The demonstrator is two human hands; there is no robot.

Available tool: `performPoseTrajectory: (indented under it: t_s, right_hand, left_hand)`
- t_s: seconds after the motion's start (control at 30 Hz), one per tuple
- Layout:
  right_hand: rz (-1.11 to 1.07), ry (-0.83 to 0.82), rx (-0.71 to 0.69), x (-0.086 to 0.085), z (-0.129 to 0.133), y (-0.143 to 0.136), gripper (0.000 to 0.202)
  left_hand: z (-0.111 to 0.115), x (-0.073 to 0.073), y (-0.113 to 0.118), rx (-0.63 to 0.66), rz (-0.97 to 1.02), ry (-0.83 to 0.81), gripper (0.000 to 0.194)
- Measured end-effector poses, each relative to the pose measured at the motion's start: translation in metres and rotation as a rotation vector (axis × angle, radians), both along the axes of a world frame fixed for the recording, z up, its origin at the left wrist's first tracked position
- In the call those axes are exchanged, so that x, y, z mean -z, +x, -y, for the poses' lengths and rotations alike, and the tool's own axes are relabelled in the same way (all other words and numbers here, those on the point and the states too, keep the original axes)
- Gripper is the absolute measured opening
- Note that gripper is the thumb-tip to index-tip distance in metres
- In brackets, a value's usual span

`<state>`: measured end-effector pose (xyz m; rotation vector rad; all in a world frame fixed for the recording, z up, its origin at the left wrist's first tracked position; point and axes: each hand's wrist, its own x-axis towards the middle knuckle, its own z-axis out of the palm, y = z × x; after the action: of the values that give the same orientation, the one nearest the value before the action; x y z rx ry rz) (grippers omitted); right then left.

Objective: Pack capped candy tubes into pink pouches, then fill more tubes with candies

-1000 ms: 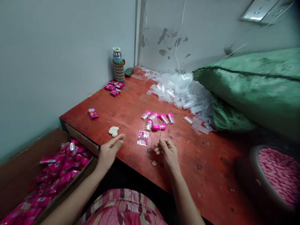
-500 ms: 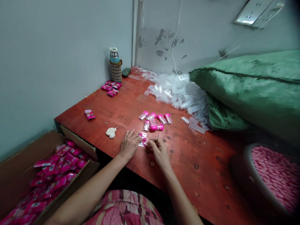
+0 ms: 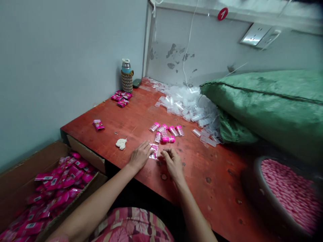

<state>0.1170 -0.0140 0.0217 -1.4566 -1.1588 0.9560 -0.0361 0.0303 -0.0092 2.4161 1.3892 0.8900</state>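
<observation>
A small flat pink packet [image 3: 153, 151] with a clear edge lies on the red table between my hands. My left hand [image 3: 140, 156] rests with its fingertips on the packet's left edge, the fingers extended. Just right of the packet, my right hand [image 3: 173, 163] has its thumb and index finger drawn together; whatever they pinch is too small to make out. Several clear bottles with pink caps [image 3: 164, 135] stand and lie just beyond the packet.
A carton [image 3: 85, 152] of pink packs is at the lower left. Clear empty tubes [image 3: 188, 104] are heaped at the back beside a green sack [image 3: 267, 101]. A basin [image 3: 256, 188] of pink pellets sits right. A bottle [image 3: 127, 80], pink packs [image 3: 123, 103] and white lump [image 3: 121, 144] are left.
The view has tilted up slightly, showing a red round sign on the wall. Both hands stay around the packet, with only slight finger movement.
</observation>
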Motion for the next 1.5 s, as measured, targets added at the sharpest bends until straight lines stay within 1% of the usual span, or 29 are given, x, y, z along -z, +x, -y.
performPoseTrajectory:
  t_s: [0.07,0.13,0.23,0.33,0.47,0.53,0.6,0.63,0.7,0.77,0.8,0.87,0.93,1.0,1.03,1.1,1.17,1.2,1.27,1.33,1.4,1.47,1.5]
  right_hand:
    - [-0.044,-0.020,-0.022,0.002,0.000,0.001,0.025]
    - [-0.082,-0.034,-0.033,0.003,-0.002,-0.001,0.027]
    - [-0.071,-0.007,-0.018,0.004,-0.007,-0.007,0.027]
    - [-0.057,0.035,-0.007,0.002,-0.014,-0.014,0.023]
    - [-0.209,-0.023,-0.056,-0.002,-0.022,-0.017,0.024]
    - [-0.297,-0.034,-0.067,-0.004,-0.023,-0.016,0.024]
    - [-0.351,-0.027,-0.088,-0.006,-0.023,-0.015,0.024]
    - [-0.361,-0.029,-0.109,-0.008,-0.023,-0.014,0.024]
    - [-0.322,-0.042,-0.171,-0.010,-0.022,-0.011,0.024]
    - [-0.173,-0.038,-0.266,-0.014,-0.027,-0.004,0.019]
    - [-0.048,-0.011,-0.304,-0.017,-0.033,0.002,0.015]
    - [0.303,0.111,-0.333,-0.025,-0.050,0.018,0.016]
    - [0.733,0.274,-0.353,-0.032,-0.073,0.035,0.026]
    - [1.116,0.377,-0.505,-0.039,-0.097,0.048,0.039]
    - [1.262,0.406,-0.605,-0.041,-0.107,0.053,0.043]
    - [1.446,0.435,-0.767,-0.043,-0.121,0.057,0.044]
    - [1.512,0.444,-0.825,-0.043,-0.129,0.059,0.041]
    - [1.511,0.441,-0.817,-0.043,-0.130,0.060,0.039]
    - [1.449,0.421,-0.751,-0.042,-0.128,0.063,0.034]
    - [1.313,0.369,-0.618,-0.041,-0.118,0.066,0.025]
    - [1.074,0.280,-0.410,-0.039,-0.098,0.064,0.017]
    - [0.713,0.167,-0.225,-0.037,-0.068,0.054,0.017]
    - [0.491,0.112,-0.189,-0.035,-0.050,0.046,0.019]
  left_hand:
    - [0.001,0.001,-0.003,0.022,0.073,-0.038,0.024]
    - [0.002,0.002,-0.004,0.036,0.138,-0.070,0.020]
    - [0.003,0.002,-0.003,0.042,0.252,-0.111,0.015]
    - [0.007,-0.005,-0.003,0.054,0.426,-0.150,0.019]
    - [0.015,-0.021,-0.003,0.060,0.651,-0.258,0.024]
    - [0.018,-0.029,-0.003,-0.007,0.751,-0.364,0.032]
    - [0.018,-0.034,-0.002,-0.074,0.845,-0.532,0.037]
    - [0.018,-0.035,-0.002,-0.075,0.884,-0.643,0.035]
    - [0.016,-0.035,-0.002,-0.022,0.954,-0.855,0.029]
    - [0.015,-0.033,-0.002,0.016,1.016,-0.982,0.030]
    - [0.015,-0.032,-0.002,0.006,1.045,-1.008,0.030]
    - [0.017,-0.030,-0.001,-0.048,1.088,-1.018,0.028]
    - [0.019,-0.031,-0.001,-0.102,1.118,-1.038,0.027]
    - [0.021,-0.034,0.001,-0.146,1.163,-1.074,0.026]
    - [0.022,-0.036,0.001,-0.170,1.194,-1.095,0.025]
    - [0.023,-0.038,0.002,-0.223,1.273,-1.132,0.024]
    - [0.022,-0.039,0.002,-0.272,1.367,-1.153,0.022]
    - [0.021,-0.038,0.001,-0.289,1.416,-1.158,0.021]
    - [0.017,-0.036,0.001,-0.317,1.517,-1.164,0.018]
    - [0.012,-0.035,0.001,-0.358,1.628,-1.162,0.015]
    - [0.008,-0.035,0.002,-0.415,1.748,-1.143,0.011]
    - [0.005,-0.036,0.005,-0.459,1.862,-1.103,0.009]
    - [0.004,-0.037,0.007,-0.466,1.907,-1.086,0.008]
